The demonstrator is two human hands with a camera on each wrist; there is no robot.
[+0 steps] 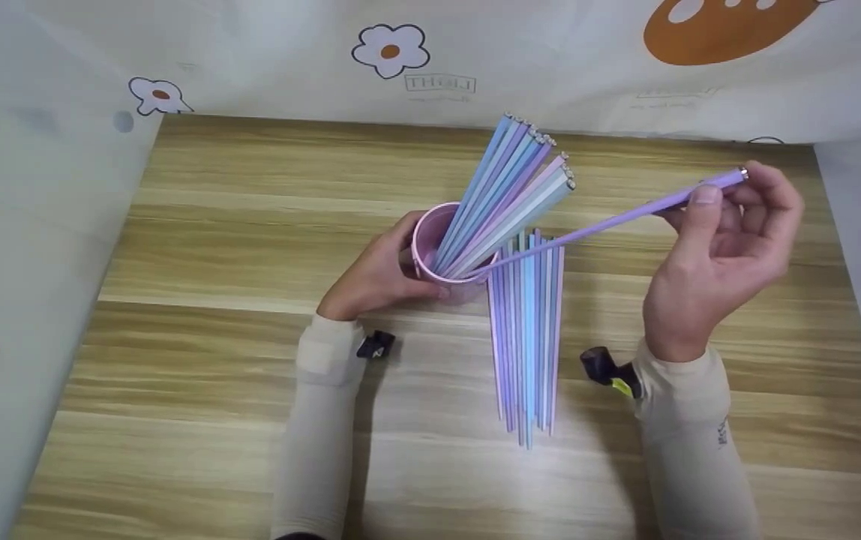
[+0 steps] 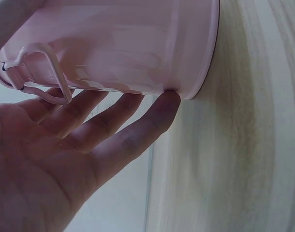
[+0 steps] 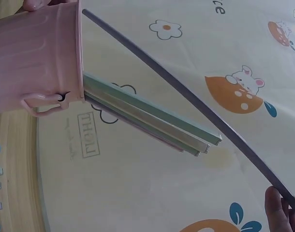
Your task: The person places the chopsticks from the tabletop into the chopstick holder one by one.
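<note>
My left hand grips the side of a pink bucket with small side handles. The left wrist view shows its fingers spread along the bucket wall. Several pastel chopsticks stand in the bucket, leaning to the right with silver-capped ends up. Between thumb and fingers, my right hand pinches a purple chopstick near its thick capped end. Its thin end is right at the bucket rim, as the right wrist view also has it.
More pastel chopsticks lie in a bunch on the wooden table, just in front of the bucket and between my forearms. Behind the table hangs a pale sheet printed with flowers. White side panels border the table.
</note>
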